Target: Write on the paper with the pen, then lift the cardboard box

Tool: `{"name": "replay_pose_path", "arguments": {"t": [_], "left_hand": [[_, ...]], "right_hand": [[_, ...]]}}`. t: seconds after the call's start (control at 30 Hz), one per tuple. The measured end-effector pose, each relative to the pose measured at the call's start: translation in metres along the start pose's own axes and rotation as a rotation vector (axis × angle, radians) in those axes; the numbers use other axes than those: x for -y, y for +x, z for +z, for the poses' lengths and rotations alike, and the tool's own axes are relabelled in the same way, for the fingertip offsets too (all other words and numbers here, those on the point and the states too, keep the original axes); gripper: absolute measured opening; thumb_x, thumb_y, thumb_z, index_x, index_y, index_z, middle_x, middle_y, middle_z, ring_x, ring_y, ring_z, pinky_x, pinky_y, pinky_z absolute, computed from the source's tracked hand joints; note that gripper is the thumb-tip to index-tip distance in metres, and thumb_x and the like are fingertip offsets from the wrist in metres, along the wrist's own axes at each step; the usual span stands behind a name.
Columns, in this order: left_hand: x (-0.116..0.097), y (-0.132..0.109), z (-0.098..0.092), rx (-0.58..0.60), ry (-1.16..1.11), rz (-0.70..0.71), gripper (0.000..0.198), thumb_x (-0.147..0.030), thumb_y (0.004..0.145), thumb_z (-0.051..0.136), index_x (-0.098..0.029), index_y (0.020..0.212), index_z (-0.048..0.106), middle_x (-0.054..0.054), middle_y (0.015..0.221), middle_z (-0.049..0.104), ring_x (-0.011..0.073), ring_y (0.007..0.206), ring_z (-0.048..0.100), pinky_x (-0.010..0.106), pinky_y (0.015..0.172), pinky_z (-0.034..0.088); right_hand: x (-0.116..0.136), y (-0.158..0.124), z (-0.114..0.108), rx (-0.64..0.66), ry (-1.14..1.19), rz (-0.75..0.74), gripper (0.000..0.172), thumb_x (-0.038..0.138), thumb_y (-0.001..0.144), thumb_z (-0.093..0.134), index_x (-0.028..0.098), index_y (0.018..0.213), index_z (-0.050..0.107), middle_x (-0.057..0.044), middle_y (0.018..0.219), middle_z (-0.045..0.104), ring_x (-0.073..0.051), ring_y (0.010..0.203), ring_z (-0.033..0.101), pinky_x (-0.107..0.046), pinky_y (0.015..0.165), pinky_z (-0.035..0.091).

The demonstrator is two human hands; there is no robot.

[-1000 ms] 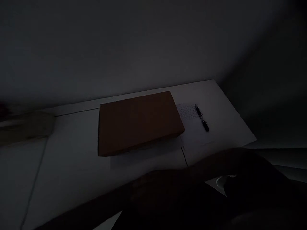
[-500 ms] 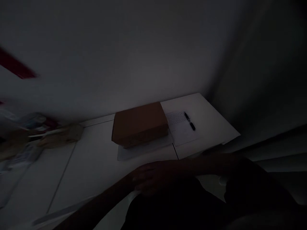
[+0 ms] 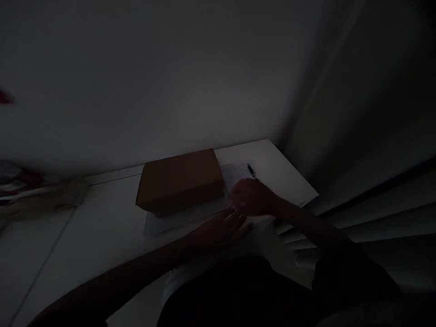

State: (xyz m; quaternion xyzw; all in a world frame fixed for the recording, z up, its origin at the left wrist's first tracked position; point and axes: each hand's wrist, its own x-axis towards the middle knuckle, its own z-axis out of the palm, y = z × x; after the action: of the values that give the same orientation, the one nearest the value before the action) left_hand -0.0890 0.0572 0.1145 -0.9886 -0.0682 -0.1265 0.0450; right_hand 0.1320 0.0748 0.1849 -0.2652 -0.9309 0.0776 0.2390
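In dim light, a person's two bare hands come together over the front edge of a white counter (image 3: pixel 272 161), just below and right of the center of the frame. The left hand (image 3: pixel 216 231), reaching in from the lower left, has its fingers spread, with the tips pointing right. The right hand (image 3: pixel 252 197), extending from the lower right, is curled into a loose fist over the left fingertips; whether it pinches anything, or whether the two hands touch, cannot be told in the gloom.

Just beyond them, at the center of the frame, a closed brown box (image 3: pixel 182 177) sits slightly askew on the counter, a pale sheet (image 3: pixel 153 225) showing from beneath its near side. To the box's right lies a paper (image 3: pixel 235 171) bearing rows of small dark marks. A black pen (image 3: pixel 251 170) rests slantwise at the paper's right side, its lower end hidden behind the right hand.

At the left edge of the frame, a blurred tan item (image 3: pixel 51 200) lies on the counter near a dark red object (image 3: pixel 30 178). A plain wall (image 3: pixel 190 81) fills the top of the frame, and the person's dark clothing (image 3: pixel 238 290) the bottom.
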Motion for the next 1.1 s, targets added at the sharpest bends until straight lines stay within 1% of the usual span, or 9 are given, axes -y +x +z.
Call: {"name": "replay_pose_path", "arguments": {"t": [0.07, 0.13, 0.23, 0.33, 0.47, 0.6, 0.77, 0.93, 1.1], "left_hand": [[0.002, 0.019, -0.006, 0.005, 0.116, 0.151, 0.048, -0.027, 0.104, 0.04, -0.01, 0.148, 0.046, 0.02, 0.143, 0.052, 0.034, 0.131, 0.051, 0.052, 0.109, 0.041], [0.004, 0.039, -0.006, 0.025, 0.226, 0.187, 0.05, -0.029, 0.103, 0.042, -0.009, 0.149, 0.045, 0.021, 0.14, 0.054, 0.0349, 0.127, 0.054, 0.05, 0.105, 0.042], [0.004, 0.057, 0.004, 0.049, 0.202, 0.15, 0.053, -0.035, 0.102, 0.044, -0.01, 0.149, 0.044, 0.02, 0.143, 0.051, 0.0356, 0.128, 0.052, 0.049, 0.103, 0.042], [0.003, 0.057, 0.021, 0.038, 0.119, 0.07, 0.049, -0.031, 0.104, 0.038, -0.01, 0.147, 0.046, 0.018, 0.144, 0.051, 0.0347, 0.129, 0.051, 0.048, 0.101, 0.043], [0.001, 0.05, 0.038, 0.018, -0.012, 0.002, 0.048, -0.029, 0.104, 0.034, -0.011, 0.146, 0.045, 0.016, 0.146, 0.049, 0.0317, 0.131, 0.048, 0.046, 0.105, 0.039], [0.002, 0.049, 0.04, -0.02, -0.086, -0.017, 0.047, -0.03, 0.102, 0.036, -0.008, 0.143, 0.047, 0.017, 0.143, 0.051, 0.0323, 0.13, 0.049, 0.046, 0.105, 0.038], [0.003, 0.051, 0.04, -0.013, -0.073, -0.011, 0.047, -0.029, 0.1, 0.041, -0.008, 0.141, 0.049, 0.017, 0.14, 0.053, 0.033, 0.127, 0.05, 0.047, 0.103, 0.04], [0.003, 0.053, 0.04, -0.03, -0.05, -0.01, 0.045, -0.029, 0.103, 0.035, -0.01, 0.141, 0.05, 0.015, 0.137, 0.055, 0.0308, 0.123, 0.051, 0.046, 0.099, 0.043], [0.002, 0.052, 0.042, 0.002, -0.044, -0.017, 0.046, -0.03, 0.103, 0.039, -0.009, 0.142, 0.05, 0.016, 0.14, 0.053, 0.0318, 0.125, 0.049, 0.047, 0.1, 0.041]], "right_hand": [[-0.038, -0.004, -0.009, -0.275, -0.098, 0.078, 0.027, 0.026, 0.106, 0.039, 0.012, 0.102, 0.061, -0.012, 0.093, 0.061, -0.024, 0.089, 0.057, -0.035, 0.08, 0.043], [-0.077, -0.009, -0.01, -0.307, -0.089, 0.257, 0.025, 0.029, 0.105, 0.039, 0.014, 0.098, 0.059, -0.008, 0.088, 0.059, -0.019, 0.079, 0.055, -0.03, 0.072, 0.04], [-0.128, -0.02, -0.003, -0.284, -0.083, 0.523, 0.026, 0.037, 0.103, 0.042, 0.015, 0.098, 0.055, -0.004, 0.077, 0.056, -0.016, 0.067, 0.051, -0.027, 0.063, 0.033], [-0.153, -0.034, 0.007, -0.351, -0.016, 0.64, 0.029, 0.042, 0.101, 0.043, 0.015, 0.094, 0.051, -0.002, 0.073, 0.053, -0.015, 0.064, 0.05, -0.026, 0.061, 0.032], [-0.154, -0.047, 0.011, -0.374, 0.041, 0.64, 0.032, 0.046, 0.1, 0.046, 0.017, 0.087, 0.047, -0.001, 0.072, 0.052, -0.015, 0.064, 0.049, -0.025, 0.061, 0.033], [-0.141, -0.048, 0.005, -0.153, -0.012, 0.692, 0.024, 0.035, 0.096, 0.059, 0.016, 0.087, 0.049, 0.0, 0.072, 0.054, -0.014, 0.061, 0.048, -0.025, 0.057, 0.027], [-0.128, -0.042, 0.0, 0.011, -0.094, 0.728, 0.032, 0.036, 0.096, 0.073, 0.015, 0.089, 0.05, 0.001, 0.079, 0.058, -0.014, 0.067, 0.051, -0.025, 0.059, 0.028], [-0.125, -0.043, -0.003, 0.059, -0.11, 0.742, 0.019, 0.022, 0.096, 0.07, 0.015, 0.1, 0.054, 0.0, 0.087, 0.061, -0.014, 0.073, 0.055, -0.023, 0.059, 0.03], [-0.126, -0.044, -0.003, 0.101, -0.13, 0.755, 0.028, 0.017, 0.093, 0.068, 0.018, 0.117, 0.054, 0.001, 0.085, 0.062, -0.015, 0.07, 0.056, -0.023, 0.058, 0.029]]}}
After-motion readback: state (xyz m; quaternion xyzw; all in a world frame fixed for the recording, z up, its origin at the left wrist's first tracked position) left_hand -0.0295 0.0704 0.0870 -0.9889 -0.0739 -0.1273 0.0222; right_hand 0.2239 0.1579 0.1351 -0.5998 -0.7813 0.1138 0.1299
